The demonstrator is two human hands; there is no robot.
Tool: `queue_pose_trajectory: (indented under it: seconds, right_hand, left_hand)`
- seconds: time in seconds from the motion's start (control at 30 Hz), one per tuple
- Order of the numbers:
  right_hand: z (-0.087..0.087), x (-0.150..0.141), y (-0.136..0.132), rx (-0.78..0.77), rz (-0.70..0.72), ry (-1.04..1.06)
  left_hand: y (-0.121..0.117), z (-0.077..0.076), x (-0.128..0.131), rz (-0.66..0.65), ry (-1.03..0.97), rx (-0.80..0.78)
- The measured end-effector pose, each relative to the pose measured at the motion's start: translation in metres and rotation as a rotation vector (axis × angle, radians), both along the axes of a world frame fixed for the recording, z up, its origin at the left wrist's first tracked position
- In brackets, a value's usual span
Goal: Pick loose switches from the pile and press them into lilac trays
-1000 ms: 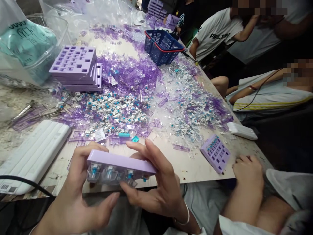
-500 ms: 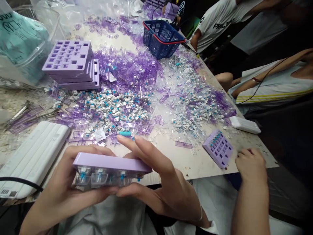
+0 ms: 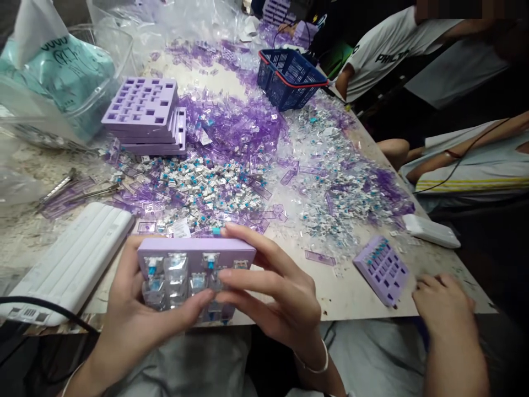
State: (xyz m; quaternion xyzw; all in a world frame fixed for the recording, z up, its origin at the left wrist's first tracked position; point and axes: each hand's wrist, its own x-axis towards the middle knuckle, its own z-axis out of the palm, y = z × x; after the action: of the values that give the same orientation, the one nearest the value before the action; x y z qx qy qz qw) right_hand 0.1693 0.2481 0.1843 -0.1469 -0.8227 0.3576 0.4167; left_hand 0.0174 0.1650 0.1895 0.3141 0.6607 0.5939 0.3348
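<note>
in the head view, we are holding a lilac board (image 3: 196,248) at the lower centre of the frame, its keyed face turning toward us. our left hand (image 3: 128,311) is gripping the board's left end, its fingers wrapping behind and its thumb lying across the front, by the clear keycaps (image 3: 177,281). our right hand (image 3: 289,292) is reaching in at the board's right end; its fingers are bending, one extending along the upper edge, others resting near a cap, and we cannot tell whether they are pinching it. blue-stemmed switches (image 3: 210,261) are showing on the face.

on the table (image 3: 339,292), a heap of white-and-blue switches (image 3: 210,190) is lying at the centre, with purple clear pieces (image 3: 243,129) spreading behind it. a stack of lilac boards (image 3: 140,105) is standing at upper left, a blue basket (image 3: 289,82) at upper centre. a white ridged case (image 3: 74,264) is lying at lower left. at lower right, a co-worker's hand (image 3: 444,300) is resting beside another lilac board (image 3: 382,270).
</note>
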Motion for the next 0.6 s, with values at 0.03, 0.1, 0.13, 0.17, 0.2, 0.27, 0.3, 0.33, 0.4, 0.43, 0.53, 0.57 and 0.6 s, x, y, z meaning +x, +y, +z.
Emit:
queue_pose_trajectory:
  seconds: [0.03, 0.1, 0.13, 0.17, 0.2, 0.27, 0.3, 0.33, 0.4, 0.43, 0.53, 0.57, 0.6]
  right_hand:
    - [0.001, 0.001, 0.001, -0.021, 0.002, -0.022]
    - [0.002, 0.002, 0.004, -0.051, 0.004, -0.047]
    - [0.003, 0.002, 0.005, -0.064, 0.0, -0.05]
    - [0.003, 0.002, 0.005, -0.077, -0.009, -0.051]
    - [0.003, 0.002, 0.005, -0.088, -0.021, -0.051]
    - [0.004, 0.001, 0.004, -0.111, -0.04, -0.05]
    - [0.005, 0.0, 0.003, -0.125, -0.043, -0.052]
    - [0.006, -0.001, 0.002, -0.139, -0.044, -0.052]
    - [0.008, -0.003, 0.0, -0.174, -0.046, -0.054]
    - [0.009, -0.004, -0.001, -0.192, -0.048, -0.054]
    - [0.007, -0.009, -0.002, -0.244, -0.049, -0.042]
    - [0.005, -0.011, -0.003, -0.274, -0.049, -0.034]
    - [0.002, -0.013, -0.004, -0.318, -0.049, -0.017]
  left_hand:
    - [0.001, 0.003, 0.002, 0.003, -0.049, -0.015]
    - [0.003, 0.006, 0.003, -0.003, -0.121, -0.029]
    - [0.004, 0.007, 0.003, -0.013, -0.147, -0.033]
    - [0.005, 0.007, 0.003, -0.024, -0.165, -0.036]
    - [0.006, 0.007, 0.002, -0.031, -0.175, -0.039]
    - [0.007, 0.006, 0.001, -0.027, -0.171, -0.044]
    - [0.007, 0.006, 0.0, -0.024, -0.164, -0.048]
    - [0.007, 0.005, 0.0, -0.022, -0.154, -0.051]
    - [0.007, 0.004, -0.001, -0.021, -0.122, -0.057]
    - [0.007, 0.003, -0.001, -0.021, -0.101, -0.058]
    - [0.006, -0.003, -0.002, 0.001, -0.023, -0.041]
    - [0.005, -0.006, -0.002, 0.014, 0.005, -0.028]
    - [0.004, -0.008, -0.003, 0.028, 0.037, -0.012]
